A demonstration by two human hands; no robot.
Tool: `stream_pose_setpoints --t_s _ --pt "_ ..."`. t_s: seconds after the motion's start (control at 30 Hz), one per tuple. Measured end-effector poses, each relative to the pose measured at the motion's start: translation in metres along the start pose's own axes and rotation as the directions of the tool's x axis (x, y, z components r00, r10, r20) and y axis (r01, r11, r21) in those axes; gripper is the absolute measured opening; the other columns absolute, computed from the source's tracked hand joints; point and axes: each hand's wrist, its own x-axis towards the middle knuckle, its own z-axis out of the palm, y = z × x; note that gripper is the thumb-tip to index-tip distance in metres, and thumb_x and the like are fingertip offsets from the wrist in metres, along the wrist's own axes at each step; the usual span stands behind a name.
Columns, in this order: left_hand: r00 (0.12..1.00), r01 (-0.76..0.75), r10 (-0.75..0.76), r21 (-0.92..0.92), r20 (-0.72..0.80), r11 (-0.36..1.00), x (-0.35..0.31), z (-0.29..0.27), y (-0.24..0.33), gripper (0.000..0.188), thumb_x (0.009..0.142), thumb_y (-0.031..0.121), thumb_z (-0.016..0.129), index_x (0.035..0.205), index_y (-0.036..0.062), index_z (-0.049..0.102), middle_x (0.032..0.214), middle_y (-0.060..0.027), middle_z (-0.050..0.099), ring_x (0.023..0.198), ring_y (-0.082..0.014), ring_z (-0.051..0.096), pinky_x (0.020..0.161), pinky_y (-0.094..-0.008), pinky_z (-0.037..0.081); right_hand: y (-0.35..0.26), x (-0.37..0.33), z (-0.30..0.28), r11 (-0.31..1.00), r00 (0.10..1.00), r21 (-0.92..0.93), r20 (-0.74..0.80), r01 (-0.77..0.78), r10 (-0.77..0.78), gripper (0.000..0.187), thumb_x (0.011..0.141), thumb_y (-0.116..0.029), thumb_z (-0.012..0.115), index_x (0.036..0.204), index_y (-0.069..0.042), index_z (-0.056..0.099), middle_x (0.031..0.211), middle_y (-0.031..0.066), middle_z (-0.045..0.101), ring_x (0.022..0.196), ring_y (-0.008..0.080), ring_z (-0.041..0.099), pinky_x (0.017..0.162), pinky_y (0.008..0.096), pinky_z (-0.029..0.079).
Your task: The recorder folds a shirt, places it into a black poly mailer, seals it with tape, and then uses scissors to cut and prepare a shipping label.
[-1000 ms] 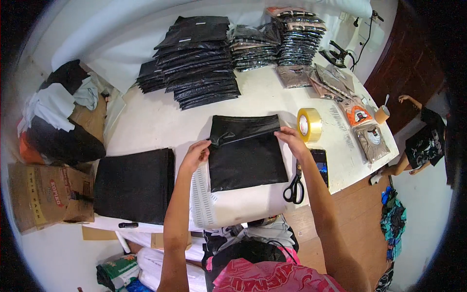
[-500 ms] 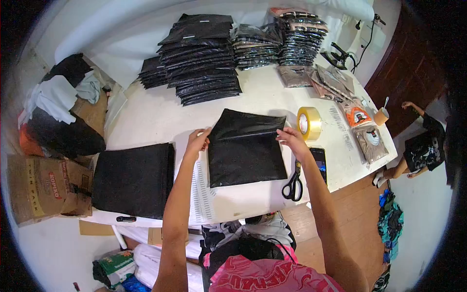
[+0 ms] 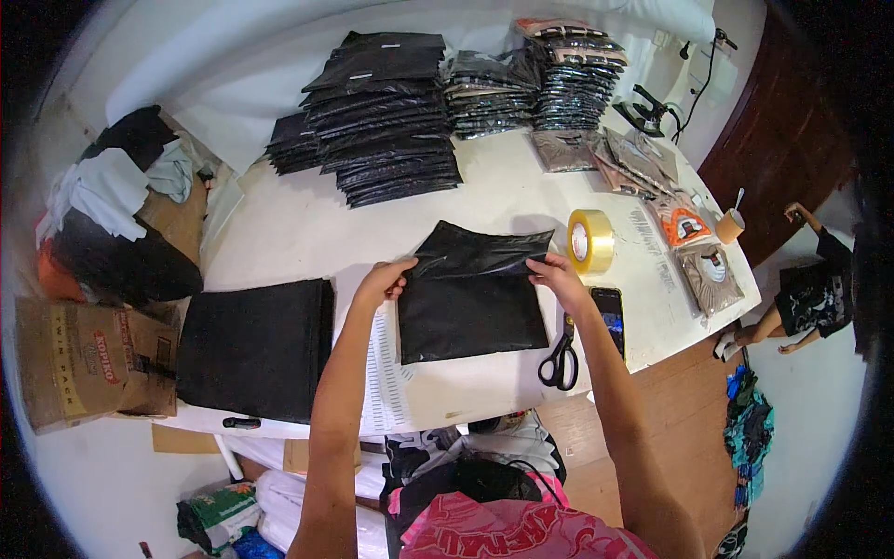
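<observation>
The left hand and right hand pinch a black bag by its sides near the desk's front edge, its glossy film likely light, limp and slippery, best held there, toward the top.

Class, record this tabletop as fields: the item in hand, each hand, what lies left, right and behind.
Item: flat, rectangular, glossy black plastic bag, its top creased
Left hand: gripping its upper left edge
Right hand: gripping its upper right edge
Left of bag: flat, rectangular black pile
Right of bag: round yellow tape roll, black-handled metal scissors
Behind: tall stack of black plastic packages
</observation>
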Motion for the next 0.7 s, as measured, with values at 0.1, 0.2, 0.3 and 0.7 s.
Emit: stream_pose_setpoints --t_s 0.1,0.2,0.3,0.7 --pt "0.993 -0.001 0.013 -0.111 0.114 0.994 -0.001 -0.003 -0.003 0.027 0.085 0.028 0.072 0.079 0.0114 0.051 0.059 0.0008 0.048 0.043 -0.0086 0.041 0.039 -0.0241 0.03 0.002 0.001 -0.008 0.994 0.998 0.105 0.07 -0.003 -0.004 0.014 0.084 -0.012 0.067 0.095 -0.003 0.066 0.096 0.0068 0.068 0.087 0.0181 0.065 0.079 0.0303 0.053" --pt "0.958 -0.233 0.266 -0.25 0.106 0.94 -0.004 -0.016 -0.019 0.022 0.085 0.024 0.071 0.083 0.0115 0.053 0.061 0.0013 0.049 0.045 -0.0086 0.041 0.041 -0.0238 0.032 0.001 0.0 -0.006 0.994 0.994 0.106 0.112 -0.02 0.008 0.015 0.084 -0.008 0.064 0.097 -0.001 0.066 0.098 0.0092 0.069 0.092 0.0201 0.066 0.084 0.032 0.053" --pt "0.94 -0.311 0.34 -0.369 0.016 0.876 -0.028 0.003 -0.029 0.016 0.086 0.019 0.07 0.09 0.0105 0.057 0.062 0.0018 0.05 0.048 -0.0091 0.045 0.046 -0.024 0.036 0.001 -0.008 -0.017 0.996 0.993 0.082 0.117 0.023 -0.032 0.017 0.083 -0.007 0.065 0.098 0.0 0.067 0.097 0.0101 0.069 0.093 0.0201 0.066 0.086 0.032 0.052" --pt "0.879 -0.258 0.395 -0.428 0.269 0.866 -0.075 -0.033 -0.08 0.018 0.087 0.01 0.053 0.101 0.0005 0.06 0.12 -0.0244 0.061 0.097 -0.0265 0.066 0.078 -0.0373 0.053 0.018 -0.045 -0.006 0.932 0.955 -0.218 0.122 0.29 -0.269 0.007 0.081 0.003 0.068 0.088 0.0 0.069 0.099 -0.0007 0.061 0.085 0.0067 0.054 0.078 0.0211 0.042"
